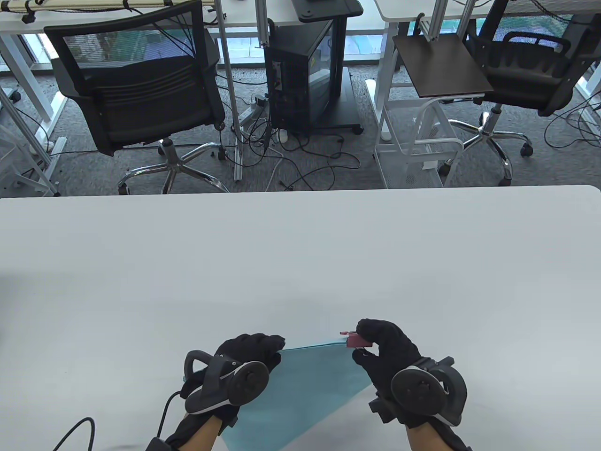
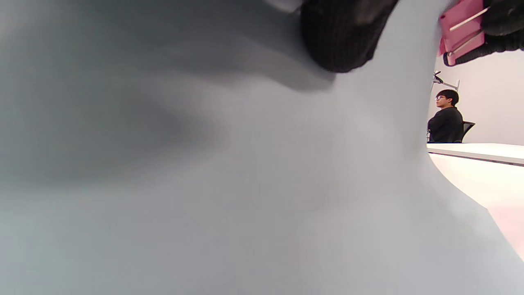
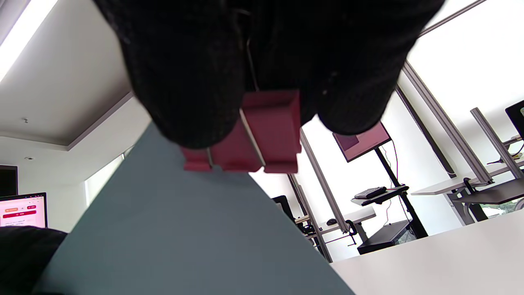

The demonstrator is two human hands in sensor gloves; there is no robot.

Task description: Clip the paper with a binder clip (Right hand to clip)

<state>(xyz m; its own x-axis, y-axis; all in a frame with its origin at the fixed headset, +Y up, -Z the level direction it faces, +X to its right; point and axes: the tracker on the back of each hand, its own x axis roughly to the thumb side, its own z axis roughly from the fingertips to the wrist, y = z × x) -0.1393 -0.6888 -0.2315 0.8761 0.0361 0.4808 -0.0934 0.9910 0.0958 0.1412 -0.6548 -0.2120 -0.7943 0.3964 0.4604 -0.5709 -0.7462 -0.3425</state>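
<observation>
A light blue sheet of paper (image 1: 305, 390) is held up off the white table (image 1: 300, 253) near its front edge. My left hand (image 1: 256, 350) grips the paper's left top corner. My right hand (image 1: 368, 345) pinches a pink binder clip (image 1: 357, 340) by its handles, and the clip sits on the paper's right top corner. In the right wrist view the clip (image 3: 262, 139) shows below my gloved fingers (image 3: 184, 73), its mouth against the paper's edge (image 3: 172, 229). In the left wrist view the paper (image 2: 204, 184) fills the frame, with the clip (image 2: 462, 28) at the top right.
Beyond the table's far edge stand two black office chairs (image 1: 141, 98) (image 1: 526, 61), a computer tower (image 1: 305, 75) on a cart, a white wire trolley (image 1: 418, 141) and loose cables on the floor.
</observation>
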